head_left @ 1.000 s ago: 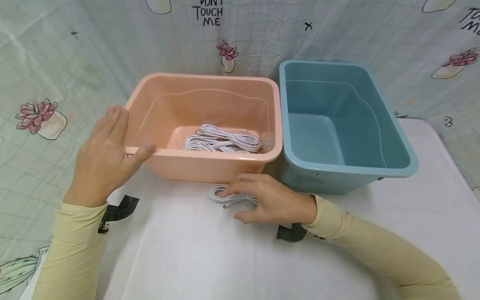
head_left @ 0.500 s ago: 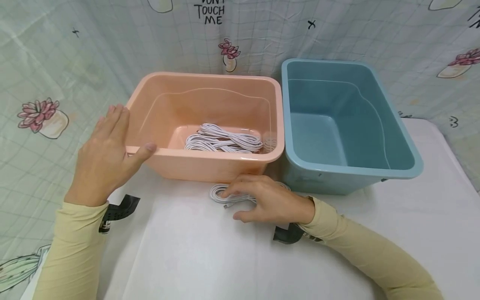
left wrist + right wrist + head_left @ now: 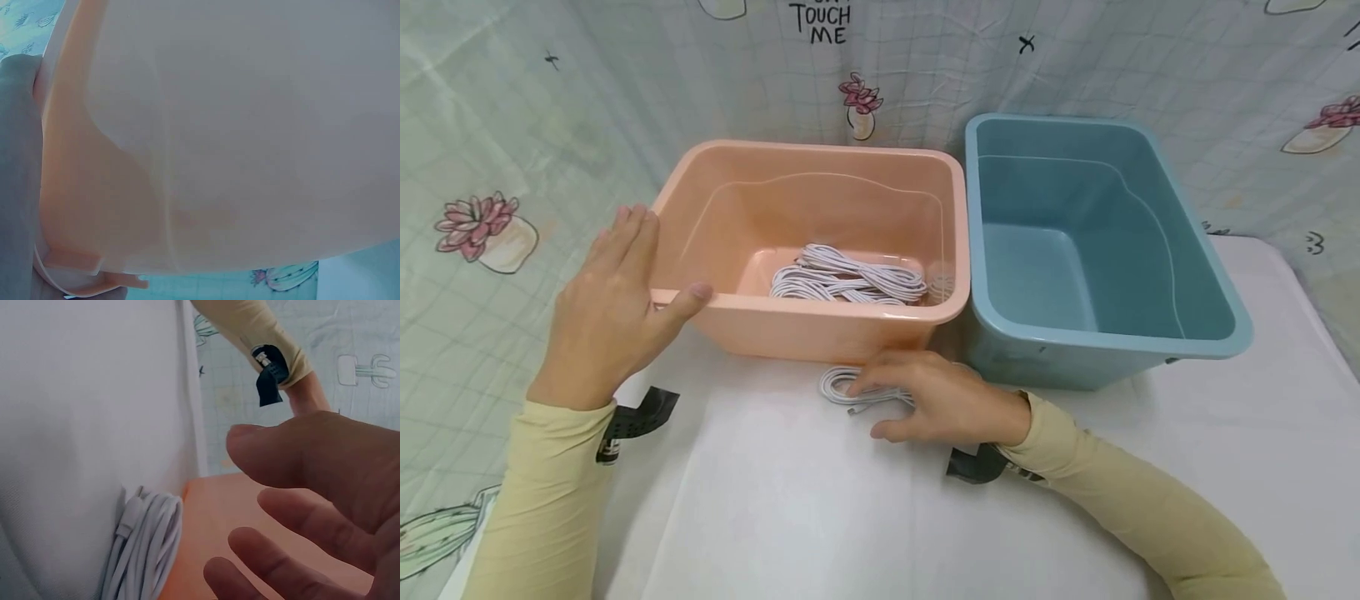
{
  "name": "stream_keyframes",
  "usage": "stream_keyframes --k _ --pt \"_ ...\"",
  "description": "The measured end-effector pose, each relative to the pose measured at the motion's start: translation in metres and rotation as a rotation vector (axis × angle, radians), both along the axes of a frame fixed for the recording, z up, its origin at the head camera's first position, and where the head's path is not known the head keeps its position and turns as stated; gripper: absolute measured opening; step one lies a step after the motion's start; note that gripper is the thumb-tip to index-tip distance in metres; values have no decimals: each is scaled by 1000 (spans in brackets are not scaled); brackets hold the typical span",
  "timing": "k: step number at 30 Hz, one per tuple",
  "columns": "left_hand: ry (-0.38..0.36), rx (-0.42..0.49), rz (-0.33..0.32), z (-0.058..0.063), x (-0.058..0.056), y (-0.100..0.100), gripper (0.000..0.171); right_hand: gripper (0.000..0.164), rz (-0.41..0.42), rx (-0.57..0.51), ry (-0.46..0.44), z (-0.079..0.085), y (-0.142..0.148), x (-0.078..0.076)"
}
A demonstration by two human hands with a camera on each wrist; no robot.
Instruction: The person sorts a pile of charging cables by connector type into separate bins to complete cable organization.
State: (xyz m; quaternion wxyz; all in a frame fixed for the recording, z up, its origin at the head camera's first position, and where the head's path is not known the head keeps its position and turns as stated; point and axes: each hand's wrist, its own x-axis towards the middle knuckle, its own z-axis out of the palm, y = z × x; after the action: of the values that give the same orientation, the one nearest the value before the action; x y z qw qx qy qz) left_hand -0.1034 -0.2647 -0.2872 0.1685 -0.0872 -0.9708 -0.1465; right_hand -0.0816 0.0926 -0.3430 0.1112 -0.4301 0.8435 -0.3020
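Note:
A coiled white cable (image 3: pixel 837 387) lies on the white table, just before the peach plastic bin (image 3: pixel 805 327). My right hand (image 3: pixel 946 398) hovers over it and hides part of the coil. In the right wrist view the thumb and fingers stand apart, with the bundled cable (image 3: pixel 144 544) beside them and nothing in their grasp. At the bin's front left corner my left hand (image 3: pixel 601 321) rests on the rim, fingers extended along the side and thumb over the front edge. Several white cable bundles (image 3: pixel 850 279) sit inside the peach bin.
To the right of the peach bin stands a blue-green bin (image 3: pixel 1108 342), its rim close against it. Behind both hangs a patterned cloth (image 3: pixel 925 83). White cloth covers the table (image 3: pixel 790 500).
The head view has shifted slightly. My right hand has hardly moved over the cable, its forearm swung a little towards me. The left hand stays on the rim.

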Motion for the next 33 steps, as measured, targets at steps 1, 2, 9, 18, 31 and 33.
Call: stream_keyframes --k 1,2,9,18,31,33 --pt "-2 1 -5 0 0 0 100 42 2 19 3 -1 0 0" --pt "-6 4 -6 0 0 0 100 42 2 38 7 -2 0 0" --pt "7 1 -11 0 -1 1 99 39 11 92 56 -5 2 1" --pt "7 -5 -8 0 -1 0 98 39 -9 163 70 -9 3 0" --pt "0 -8 2 -2 0 0 98 33 -41 172 179 -15 1 1" --pt "0 -8 1 -2 -1 1 98 34 -47 174 201 -16 1 1"
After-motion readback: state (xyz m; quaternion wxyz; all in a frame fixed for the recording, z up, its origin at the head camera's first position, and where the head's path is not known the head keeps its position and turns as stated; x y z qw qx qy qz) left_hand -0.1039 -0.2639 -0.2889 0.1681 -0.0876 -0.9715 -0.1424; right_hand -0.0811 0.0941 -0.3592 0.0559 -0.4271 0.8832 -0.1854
